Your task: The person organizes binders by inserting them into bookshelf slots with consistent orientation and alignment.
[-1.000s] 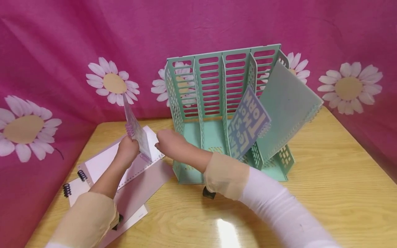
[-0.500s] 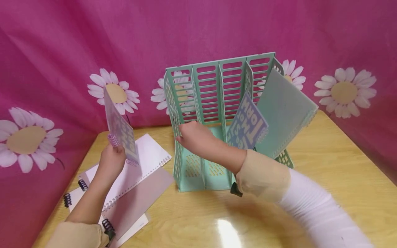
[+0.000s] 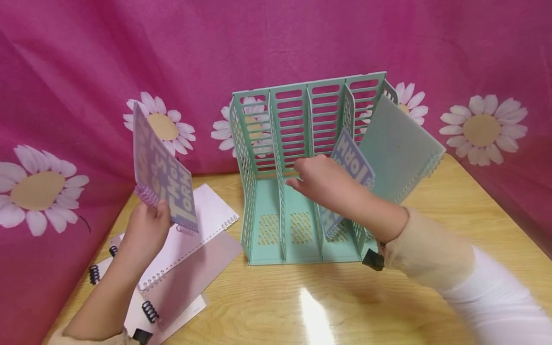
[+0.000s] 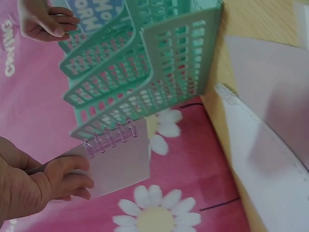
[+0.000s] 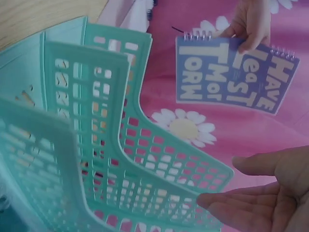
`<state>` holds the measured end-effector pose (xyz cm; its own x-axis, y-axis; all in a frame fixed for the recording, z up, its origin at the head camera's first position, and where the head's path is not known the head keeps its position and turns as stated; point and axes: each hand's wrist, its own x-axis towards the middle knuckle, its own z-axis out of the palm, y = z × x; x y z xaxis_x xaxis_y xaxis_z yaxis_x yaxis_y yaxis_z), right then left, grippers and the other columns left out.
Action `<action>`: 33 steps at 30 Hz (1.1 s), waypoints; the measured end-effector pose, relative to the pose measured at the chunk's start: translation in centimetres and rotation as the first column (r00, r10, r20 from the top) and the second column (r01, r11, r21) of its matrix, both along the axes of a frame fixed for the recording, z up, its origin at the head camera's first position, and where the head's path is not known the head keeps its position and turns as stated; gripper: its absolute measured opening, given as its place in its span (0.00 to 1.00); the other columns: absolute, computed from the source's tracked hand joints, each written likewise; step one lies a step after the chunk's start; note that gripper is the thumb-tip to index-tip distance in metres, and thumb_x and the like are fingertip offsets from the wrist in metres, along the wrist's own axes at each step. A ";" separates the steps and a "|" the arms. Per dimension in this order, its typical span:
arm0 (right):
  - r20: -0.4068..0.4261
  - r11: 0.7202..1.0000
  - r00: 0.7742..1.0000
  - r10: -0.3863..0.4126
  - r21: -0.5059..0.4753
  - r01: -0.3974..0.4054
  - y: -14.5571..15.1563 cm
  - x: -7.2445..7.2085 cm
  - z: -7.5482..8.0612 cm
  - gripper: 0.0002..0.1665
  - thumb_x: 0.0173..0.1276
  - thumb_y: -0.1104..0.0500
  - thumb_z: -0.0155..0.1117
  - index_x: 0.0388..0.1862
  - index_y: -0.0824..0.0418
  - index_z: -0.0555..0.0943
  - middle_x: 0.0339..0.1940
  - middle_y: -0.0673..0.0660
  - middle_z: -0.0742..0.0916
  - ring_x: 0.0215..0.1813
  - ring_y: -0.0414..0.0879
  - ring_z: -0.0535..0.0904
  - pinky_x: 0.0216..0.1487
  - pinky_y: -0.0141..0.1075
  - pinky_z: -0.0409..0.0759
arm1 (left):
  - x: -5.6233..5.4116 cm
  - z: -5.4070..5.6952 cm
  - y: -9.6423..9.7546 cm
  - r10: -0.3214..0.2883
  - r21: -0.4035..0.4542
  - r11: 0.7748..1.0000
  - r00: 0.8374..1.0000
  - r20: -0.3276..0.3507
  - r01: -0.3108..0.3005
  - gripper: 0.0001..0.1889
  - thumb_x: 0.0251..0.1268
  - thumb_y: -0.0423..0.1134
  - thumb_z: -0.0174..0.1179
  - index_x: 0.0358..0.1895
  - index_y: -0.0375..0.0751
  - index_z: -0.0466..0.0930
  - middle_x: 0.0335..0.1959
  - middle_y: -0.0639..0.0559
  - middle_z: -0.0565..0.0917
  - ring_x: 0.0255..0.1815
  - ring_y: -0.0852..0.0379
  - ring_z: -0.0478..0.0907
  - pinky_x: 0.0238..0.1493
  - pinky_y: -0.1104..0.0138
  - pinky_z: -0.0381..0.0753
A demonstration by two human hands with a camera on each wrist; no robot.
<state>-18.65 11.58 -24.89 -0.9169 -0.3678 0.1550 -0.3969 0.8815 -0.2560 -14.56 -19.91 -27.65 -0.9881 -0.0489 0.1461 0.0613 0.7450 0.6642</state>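
My left hand grips a small spiral notebook by its bound edge and holds it upright in the air. In the right wrist view, that notebook shows a purple-blue cover with pale lettering. To the right stands a mint-green file organizer with upright dividers. My right hand is in front of it, thumb and fingers apart and holding nothing; in the right wrist view the fingertips are right at a divider's edge. A matching notebook leans in one compartment, partly hidden behind the right hand.
A larger pale-green spiral notebook slants out of the organizer's right end. At the left, an open white spiral notebook overlaps a mauve sheet and other ring-bound pads on the wooden table. A pink floral cloth hangs behind.
My left hand has moved left and back toward me with the notebook, turning its lettered cover into view. My right hand has moved right, away from the notebook to the organizer's middle, and its fingers have loosened.
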 end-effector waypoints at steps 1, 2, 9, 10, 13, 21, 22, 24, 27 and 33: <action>0.004 1.000 1.000 -0.002 -0.006 0.003 0.4 0.1 0.1 0.19 0.74 0.55 0.68 0.25 0.61 0.75 0.16 0.50 0.71 0.21 0.43 0.69 0.36 0.38 0.77 | 0.3 0.1 0.2 -0.005 0.000 1.000 1.000 -0.005 0.005 0.25 0.81 0.34 0.33 0.69 0.19 0.68 0.60 0.18 0.78 0.58 0.32 0.81 0.59 0.42 0.81; 0.011 1.000 1.000 -0.007 -0.006 0.007 0.7 0.2 0.1 0.21 0.75 0.55 0.67 0.23 0.60 0.73 0.15 0.50 0.70 0.21 0.43 0.68 0.36 0.37 0.76 | 0.5 0.2 0.4 -0.010 0.000 1.000 1.000 -0.005 0.010 0.25 0.82 0.34 0.33 0.69 0.20 0.67 0.61 0.19 0.79 0.57 0.32 0.82 0.59 0.42 0.81; 0.026 1.000 1.000 -0.017 0.026 0.016 2.9 1.3 0.1 0.16 0.75 0.54 0.67 0.32 0.65 0.84 0.23 0.56 0.86 0.27 0.47 0.80 0.41 0.42 0.83 | 2.1 1.0 1.5 -0.062 0.030 0.998 0.993 0.098 0.059 0.26 0.84 0.39 0.33 0.73 0.24 0.65 0.66 0.21 0.76 0.63 0.34 0.77 0.66 0.40 0.75; 0.022 0.999 1.000 -0.014 0.033 0.013 3.3 1.5 -0.1 0.16 0.75 0.53 0.67 0.37 0.66 0.86 0.28 0.58 0.89 0.31 0.49 0.85 0.44 0.44 0.86 | 2.3 1.0 1.7 -0.077 0.045 0.996 0.993 0.093 0.073 0.26 0.84 0.39 0.33 0.72 0.24 0.66 0.65 0.22 0.76 0.63 0.34 0.78 0.67 0.39 0.75; 0.029 1.000 1.000 -0.007 0.019 0.006 4.6 2.0 -0.4 0.17 0.75 0.53 0.67 0.48 0.67 0.88 0.42 0.63 0.93 0.44 0.57 0.91 0.52 0.51 0.88 | 2.8 1.0 2.3 -0.124 0.098 0.988 0.991 0.044 0.119 0.23 0.84 0.36 0.35 0.69 0.24 0.69 0.63 0.23 0.79 0.63 0.34 0.81 0.67 0.41 0.79; 0.011 1.000 1.000 -0.003 -0.015 0.003 8.5 3.3 -1.5 0.15 0.72 0.55 0.70 0.43 0.68 0.89 0.36 0.63 0.93 0.31 0.50 0.88 0.34 0.43 0.85 | 3.6 1.4 4.1 -0.223 0.205 0.953 0.975 -0.024 0.223 0.19 0.84 0.34 0.39 0.66 0.26 0.71 0.60 0.28 0.82 0.62 0.36 0.83 0.64 0.47 0.81; 0.011 1.000 1.000 -0.003 -0.014 0.003 9.0 3.6 -1.6 0.15 0.72 0.55 0.70 0.43 0.68 0.89 0.36 0.63 0.93 0.30 0.49 0.88 0.33 0.43 0.84 | 3.7 1.4 4.3 -0.232 0.202 0.952 0.973 -0.015 0.230 0.19 0.84 0.35 0.40 0.67 0.28 0.70 0.61 0.28 0.82 0.63 0.35 0.83 0.64 0.46 0.80; 0.007 1.000 1.000 -0.006 -0.018 0.006 9.7 4.1 -1.8 0.14 0.71 0.55 0.71 0.43 0.66 0.89 0.36 0.62 0.93 0.30 0.47 0.87 0.32 0.42 0.83 | 3.8 1.6 4.9 -0.253 0.207 0.946 0.967 -0.004 0.248 0.19 0.85 0.36 0.40 0.68 0.30 0.70 0.62 0.30 0.82 0.64 0.36 0.83 0.66 0.45 0.79; -0.018 1.000 1.000 0.004 -0.017 -0.004 10.7 4.8 -2.0 0.14 0.69 0.55 0.72 0.43 0.66 0.90 0.33 0.60 0.93 0.28 0.44 0.84 0.30 0.40 0.81 | 3.9 1.8 5.9 -0.305 0.246 0.924 0.952 0.015 0.293 0.20 0.85 0.36 0.41 0.72 0.33 0.66 0.67 0.31 0.79 0.66 0.35 0.81 0.67 0.45 0.78; -0.001 1.000 1.000 0.016 0.021 -0.016 13.2 5.4 -2.8 0.09 0.67 0.57 0.74 0.33 0.63 0.88 0.20 0.47 0.84 0.24 0.39 0.72 0.27 0.34 0.72 | 4.0 1.9 7.8 -0.363 0.339 0.881 0.931 0.036 0.330 0.23 0.84 0.35 0.42 0.75 0.30 0.63 0.70 0.30 0.76 0.68 0.37 0.79 0.68 0.47 0.77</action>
<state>-13.28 24.80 -27.71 -0.9107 -0.3857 0.1478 -0.4112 0.8800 -0.2376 -10.51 -12.15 -25.74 -0.9588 0.2712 0.0848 0.2000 0.4321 0.8794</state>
